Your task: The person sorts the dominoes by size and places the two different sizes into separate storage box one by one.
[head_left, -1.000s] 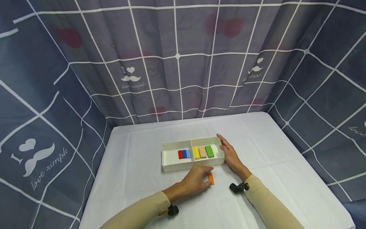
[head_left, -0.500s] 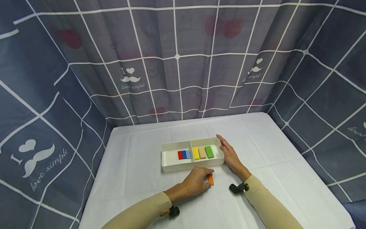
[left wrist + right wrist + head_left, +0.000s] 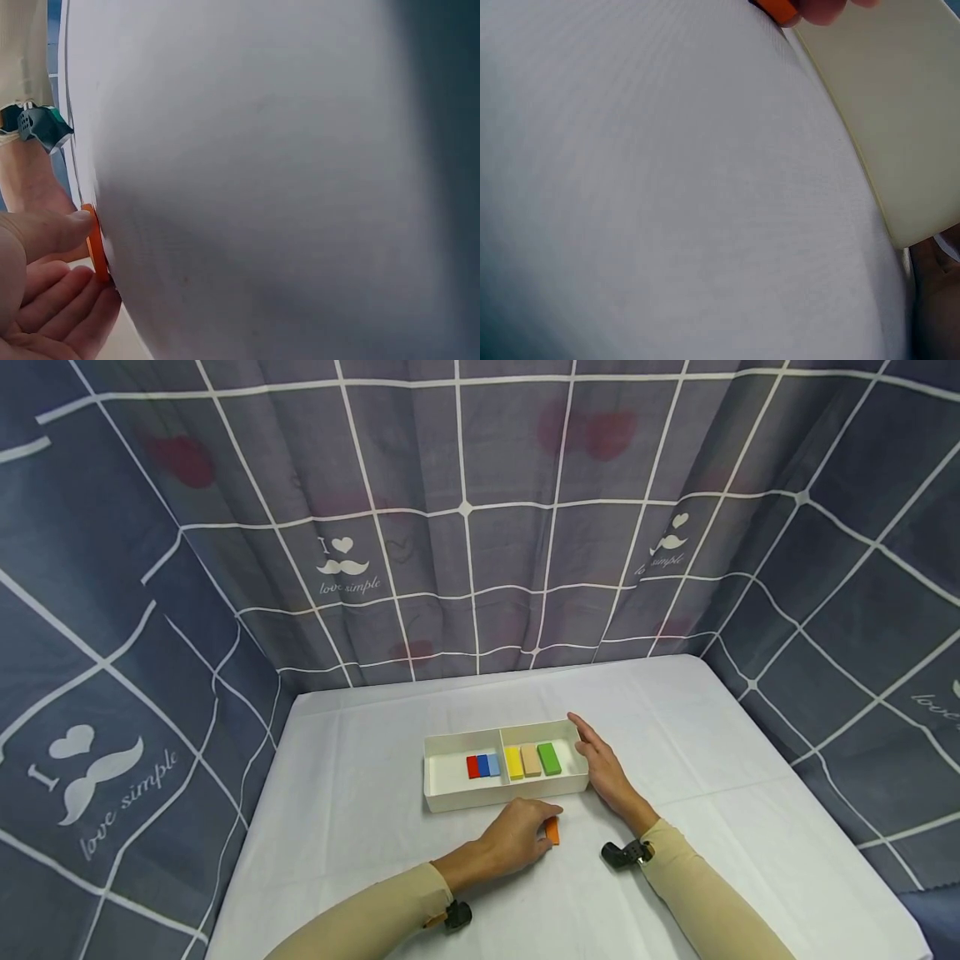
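In the head view my left hand pinches an orange block at the front of the box, thumb at its near end and fingers at its far end. The left wrist view has the same orange block edge-on, close against the cloth. A white two-compartment box lies behind it. My right hand rests on the box's right end, fingers stretched toward the far corner. Inside the left compartment sit red, blue and light blue blocks; yellow, tan and green ones occupy the right.
A white cloth covers the table. Dark grid-patterned curtains enclose its back and both sides. Each wrist carries a small black camera, such as the right wrist camera.
My left hand's fingers have closed on the orange block, which has shifted very slightly to the left. The right hand and the box stay in place.
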Action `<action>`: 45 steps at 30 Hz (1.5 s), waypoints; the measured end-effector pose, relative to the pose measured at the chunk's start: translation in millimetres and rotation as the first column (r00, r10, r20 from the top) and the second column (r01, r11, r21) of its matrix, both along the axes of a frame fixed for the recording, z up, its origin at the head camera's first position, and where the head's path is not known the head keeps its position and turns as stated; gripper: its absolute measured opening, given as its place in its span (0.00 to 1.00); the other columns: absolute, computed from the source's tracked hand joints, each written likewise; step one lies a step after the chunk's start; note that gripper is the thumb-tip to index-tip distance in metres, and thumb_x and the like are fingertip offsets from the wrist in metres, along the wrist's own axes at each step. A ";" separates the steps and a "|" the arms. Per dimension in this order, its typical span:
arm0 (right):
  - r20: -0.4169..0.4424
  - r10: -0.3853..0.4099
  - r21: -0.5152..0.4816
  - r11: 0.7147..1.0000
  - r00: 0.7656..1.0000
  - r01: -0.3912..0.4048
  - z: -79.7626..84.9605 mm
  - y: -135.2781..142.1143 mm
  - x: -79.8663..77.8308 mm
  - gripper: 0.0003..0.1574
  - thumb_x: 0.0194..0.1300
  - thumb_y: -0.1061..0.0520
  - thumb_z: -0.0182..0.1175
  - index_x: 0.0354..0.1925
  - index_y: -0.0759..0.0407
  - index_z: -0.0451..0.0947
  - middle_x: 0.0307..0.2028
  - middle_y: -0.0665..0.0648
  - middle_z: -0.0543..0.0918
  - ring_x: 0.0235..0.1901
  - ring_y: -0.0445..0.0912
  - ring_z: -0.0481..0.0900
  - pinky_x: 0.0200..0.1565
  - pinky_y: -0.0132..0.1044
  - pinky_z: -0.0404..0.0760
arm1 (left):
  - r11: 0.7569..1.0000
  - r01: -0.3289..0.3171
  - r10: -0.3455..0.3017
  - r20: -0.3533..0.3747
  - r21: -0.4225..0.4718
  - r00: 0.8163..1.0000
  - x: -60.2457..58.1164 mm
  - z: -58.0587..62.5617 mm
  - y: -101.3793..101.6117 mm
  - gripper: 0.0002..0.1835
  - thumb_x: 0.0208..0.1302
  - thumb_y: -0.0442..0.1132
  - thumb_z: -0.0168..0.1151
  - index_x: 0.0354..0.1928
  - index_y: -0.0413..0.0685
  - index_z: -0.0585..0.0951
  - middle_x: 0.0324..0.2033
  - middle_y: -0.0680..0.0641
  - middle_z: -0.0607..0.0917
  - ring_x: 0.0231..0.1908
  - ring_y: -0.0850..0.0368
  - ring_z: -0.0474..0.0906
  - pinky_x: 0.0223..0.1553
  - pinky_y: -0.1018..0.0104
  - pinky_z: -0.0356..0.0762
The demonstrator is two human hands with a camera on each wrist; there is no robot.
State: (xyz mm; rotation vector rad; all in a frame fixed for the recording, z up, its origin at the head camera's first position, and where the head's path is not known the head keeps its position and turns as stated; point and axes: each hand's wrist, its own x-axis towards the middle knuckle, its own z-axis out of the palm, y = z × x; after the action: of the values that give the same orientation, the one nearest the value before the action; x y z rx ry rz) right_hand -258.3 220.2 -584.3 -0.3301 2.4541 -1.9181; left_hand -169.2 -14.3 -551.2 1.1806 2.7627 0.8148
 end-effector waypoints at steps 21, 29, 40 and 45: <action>-0.003 -0.010 0.014 1.000 1.000 0.010 -1.5 0.0 -1.2 0.36 0.88 0.59 0.41 0.88 0.50 0.58 0.88 0.63 0.54 0.88 0.62 0.46 0.86 0.63 0.45 | 0.999 0.027 -0.026 -0.010 0.047 1.000 -0.1 20.3 -7.4 0.26 0.62 0.28 0.78 0.64 0.38 0.87 0.55 0.46 0.93 0.55 0.64 0.88 0.57 0.75 0.85; -0.007 -0.007 0.017 1.000 1.000 0.007 0.8 -0.7 0.5 0.35 0.88 0.59 0.42 0.87 0.50 0.58 0.88 0.63 0.55 0.88 0.62 0.46 0.86 0.64 0.44 | 0.999 0.015 -0.014 -0.023 0.049 1.000 -0.5 35.3 -13.0 0.28 0.64 0.29 0.78 0.66 0.40 0.86 0.58 0.46 0.92 0.62 0.60 0.87 0.63 0.68 0.85; -0.007 -0.009 0.020 1.000 1.000 0.010 1.2 -1.0 1.7 0.35 0.88 0.59 0.42 0.87 0.50 0.58 0.88 0.63 0.54 0.88 0.63 0.48 0.86 0.63 0.45 | 0.994 -0.004 0.010 -0.051 0.111 0.999 -4.2 50.8 -27.4 0.26 0.65 0.32 0.79 0.65 0.38 0.87 0.58 0.45 0.92 0.61 0.54 0.89 0.62 0.65 0.86; -0.004 -0.010 0.036 0.999 1.000 0.011 0.0 -0.5 0.2 0.36 0.89 0.58 0.41 0.88 0.50 0.57 0.88 0.63 0.53 0.87 0.66 0.48 0.86 0.64 0.45 | 0.991 -0.037 0.040 -0.021 0.131 0.999 -4.5 56.6 -34.2 0.26 0.65 0.32 0.80 0.65 0.39 0.86 0.60 0.45 0.91 0.62 0.53 0.88 0.63 0.63 0.86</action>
State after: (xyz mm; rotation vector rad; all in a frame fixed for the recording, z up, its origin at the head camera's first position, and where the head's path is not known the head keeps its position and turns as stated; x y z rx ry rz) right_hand -258.2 219.7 -584.3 -0.3214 2.4948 -1.8761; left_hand -173.7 -48.5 -494.7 1.1672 2.7976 1.0067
